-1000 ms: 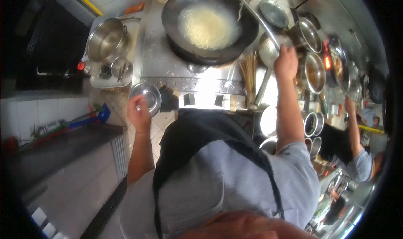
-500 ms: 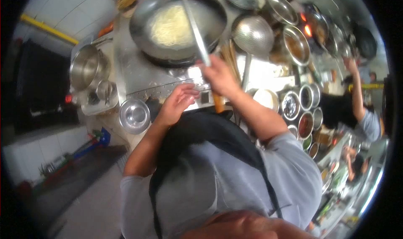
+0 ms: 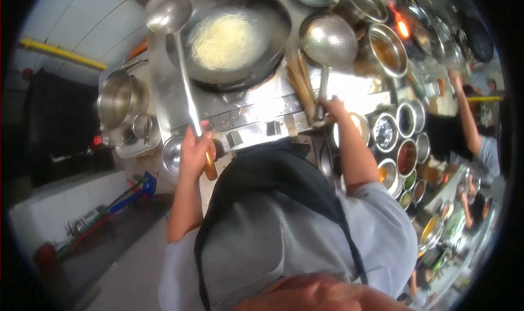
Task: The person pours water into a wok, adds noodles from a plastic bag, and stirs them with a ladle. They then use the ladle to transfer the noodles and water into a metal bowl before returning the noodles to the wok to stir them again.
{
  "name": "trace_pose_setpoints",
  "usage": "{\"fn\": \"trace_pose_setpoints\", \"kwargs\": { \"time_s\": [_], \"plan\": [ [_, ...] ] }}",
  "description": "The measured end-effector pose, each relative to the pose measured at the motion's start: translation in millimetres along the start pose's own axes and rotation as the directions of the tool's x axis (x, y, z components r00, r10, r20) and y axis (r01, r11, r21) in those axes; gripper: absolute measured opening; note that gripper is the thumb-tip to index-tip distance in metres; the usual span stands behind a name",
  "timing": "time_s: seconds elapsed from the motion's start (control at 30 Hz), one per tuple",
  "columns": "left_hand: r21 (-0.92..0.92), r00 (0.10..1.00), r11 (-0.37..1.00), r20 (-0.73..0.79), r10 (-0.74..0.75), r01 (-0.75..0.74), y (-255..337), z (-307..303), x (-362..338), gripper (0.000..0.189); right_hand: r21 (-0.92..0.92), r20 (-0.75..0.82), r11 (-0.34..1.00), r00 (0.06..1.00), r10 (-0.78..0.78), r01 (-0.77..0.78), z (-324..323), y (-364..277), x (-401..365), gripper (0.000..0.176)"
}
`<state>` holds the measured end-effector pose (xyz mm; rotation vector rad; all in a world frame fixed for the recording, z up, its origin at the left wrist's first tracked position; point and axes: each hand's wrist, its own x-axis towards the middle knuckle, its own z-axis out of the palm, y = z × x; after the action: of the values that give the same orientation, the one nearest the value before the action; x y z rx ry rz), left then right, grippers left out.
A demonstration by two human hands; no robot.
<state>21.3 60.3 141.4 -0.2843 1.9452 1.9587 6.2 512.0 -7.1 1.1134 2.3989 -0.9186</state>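
Note:
My left hand (image 3: 197,151) is wrapped round the lower handle of a long metal ladle (image 3: 188,95), whose wooden end sticks out below the fist. The ladle's round bowl is raised beside the left rim of a large dark wok (image 3: 278,16). Pale noodles (image 3: 221,41) lie in cloudy liquid in the wok. My right hand (image 3: 332,108) is closed at the handle of a perforated strainer (image 3: 328,41), which rests right of the wok; the fingers are partly hidden. Between wok and strainer lies a bamboo brush or bundle of sticks (image 3: 300,79).
Several metal containers of ingredients (image 3: 406,158) stand at the right. A pot of brown liquid (image 3: 386,52) sits behind them, near a flame (image 3: 402,28). A steel pot (image 3: 117,99) stands at the left. Another person's arm (image 3: 466,112) reaches in at far right.
The ladle has passed from my right hand to my left and swung left of the wok. My right hand has moved right, to the strainer's handle.

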Motion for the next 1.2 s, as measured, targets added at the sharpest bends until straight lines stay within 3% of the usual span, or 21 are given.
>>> {"fn": "trace_pose_setpoints", "kwargs": {
  "time_s": [0.03,0.07,0.13,0.17,0.3,0.4,0.63,0.8,0.83,0.9,1.07,1.2],
  "plan": [
    [-0.086,1.0,0.996,0.02,0.015,-0.014,7,-1,-2,0.033,0.311,0.221,0.95,0.974,-0.049,-0.022,-4,7,6,0.051],
    [-0.17,0.999,0.985,0.043,0.033,-0.026,10,-3,-3,0.038,0.576,0.409,0.808,0.9,-0.154,-0.123,-4,12,5,0.043],
    [-0.16,0.997,0.987,0.067,0.03,-0.019,8,-16,1,0.046,0.745,0.187,0.667,0.964,-0.189,-0.013,-12,0,-18,0.025],
    [-0.129,0.999,0.992,0.036,0.003,0.001,8,-17,1,0.046,0.822,0.223,0.564,0.954,-0.203,-0.072,-26,-10,-36,0.023],
    [-0.008,0.996,1.0,-0.093,0.011,-0.012,-4,-24,3,0.045,0.864,0.191,0.503,0.946,-0.264,-0.034,-31,-5,-63,0.038],
    [0.031,0.99,0.999,-0.143,-0.014,0.019,-8,-29,3,0.047,0.849,0.135,0.525,0.936,-0.324,0.059,-35,-12,-86,0.036],
    [-0.088,0.979,0.996,-0.204,-0.022,0.004,-26,-29,5,0.052,0.803,0.033,0.542,0.889,-0.456,0.249,-53,-46,-108,0.037],
    [0.114,0.968,0.991,-0.248,-0.038,0.069,-30,-34,-4,0.052,0.618,-0.049,0.692,0.897,-0.439,0.373,-67,-71,-104,0.037],
    [0.11,0.967,0.992,-0.253,-0.037,0.067,-29,-34,-7,0.052,0.604,-0.073,0.692,0.892,-0.446,0.395,-68,-77,-106,0.03],
    [0.076,0.975,0.997,-0.223,-0.001,0.019,-29,-36,-14,0.051,0.608,-0.08,0.692,0.897,-0.435,0.39,-67,-85,-110,0.028],
    [0.046,0.97,0.997,-0.24,-0.048,0.061,-25,-35,-26,0.05,0.535,-0.116,0.755,0.918,-0.379,0.379,-64,-87,-112,0.025],
    [0.027,0.965,0.994,-0.241,-0.099,0.109,-26,-36,-29,0.05,0.697,-0.036,0.672,0.948,-0.317,0.251,-63,-75,-98,0.033]
  ]
}}
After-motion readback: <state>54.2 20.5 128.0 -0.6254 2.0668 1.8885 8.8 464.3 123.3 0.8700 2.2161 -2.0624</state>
